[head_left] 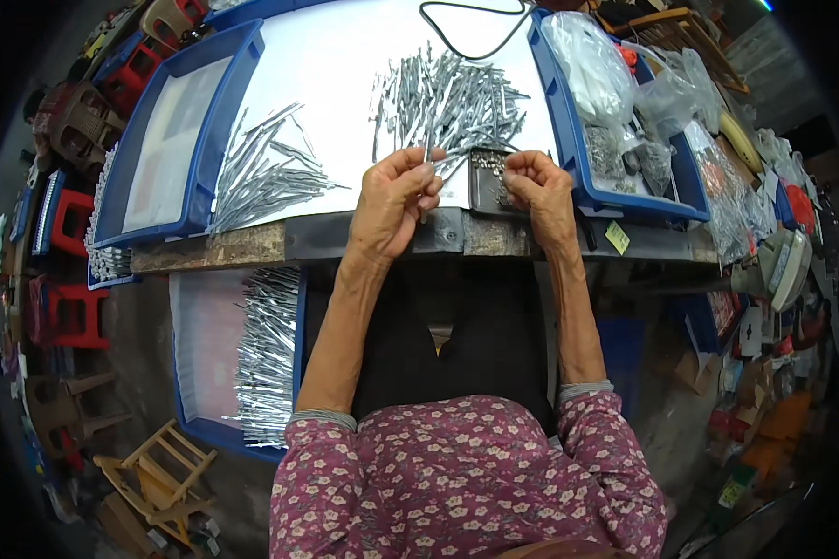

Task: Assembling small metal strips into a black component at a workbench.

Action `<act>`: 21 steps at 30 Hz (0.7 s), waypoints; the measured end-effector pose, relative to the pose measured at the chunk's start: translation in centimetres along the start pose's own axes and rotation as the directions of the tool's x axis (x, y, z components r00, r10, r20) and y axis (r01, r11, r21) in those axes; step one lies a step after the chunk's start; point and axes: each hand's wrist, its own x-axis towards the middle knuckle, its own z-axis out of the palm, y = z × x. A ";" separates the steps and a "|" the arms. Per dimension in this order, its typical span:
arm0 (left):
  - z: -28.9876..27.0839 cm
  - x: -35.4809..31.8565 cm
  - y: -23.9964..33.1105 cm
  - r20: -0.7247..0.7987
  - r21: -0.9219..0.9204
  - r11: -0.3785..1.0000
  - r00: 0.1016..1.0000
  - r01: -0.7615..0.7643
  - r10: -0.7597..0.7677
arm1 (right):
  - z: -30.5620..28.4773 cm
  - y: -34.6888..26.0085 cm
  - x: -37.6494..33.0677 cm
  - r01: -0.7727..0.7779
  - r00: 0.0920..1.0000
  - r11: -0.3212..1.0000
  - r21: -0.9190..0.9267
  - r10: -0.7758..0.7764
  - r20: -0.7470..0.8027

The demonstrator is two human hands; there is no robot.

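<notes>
My left hand [389, 205] is closed in a pinch on a thin grey metal strip [428, 149], which stands nearly upright between thumb and fingers. To its right, my right hand [543, 197] has thumb and fingers pressed together at the right side of a small dark tray [490, 210]. Small shiny metal parts [487, 168] lie in that tray; what the right fingertips hold, if anything, is too small to make out. Just beyond both hands, a large heap of grey metal strips [447, 98] covers part of the white tabletop [336, 56]. A smaller loose pile of strips [270, 168] lies farther left.
Blue bins flank the work surface: a left bin [205, 172] and a right bin [555, 102] with plastic bags [592, 70]. Below the table edge, another blue bin [298, 354] holds many strips. A black cord loop [466, 58] lies at the back.
</notes>
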 end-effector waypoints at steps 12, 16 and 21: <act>0.7 -1.6 -3.7 0.059 -0.111 0.991 0.996 0.080 -0.074 | 2.8 -1.0 -2.1 0.057 0.997 0.995 0.081 -0.060 0.039; 0.6 -1.8 -4.2 0.060 -0.149 0.983 0.994 0.104 -0.096 | 3.4 -1.2 -2.6 0.085 0.995 0.993 0.085 -0.089 0.046; 0.8 -2.1 -4.2 0.054 -0.164 0.979 0.992 0.125 -0.117 | 3.4 -1.1 -2.8 0.102 0.993 0.991 0.087 -0.107 0.055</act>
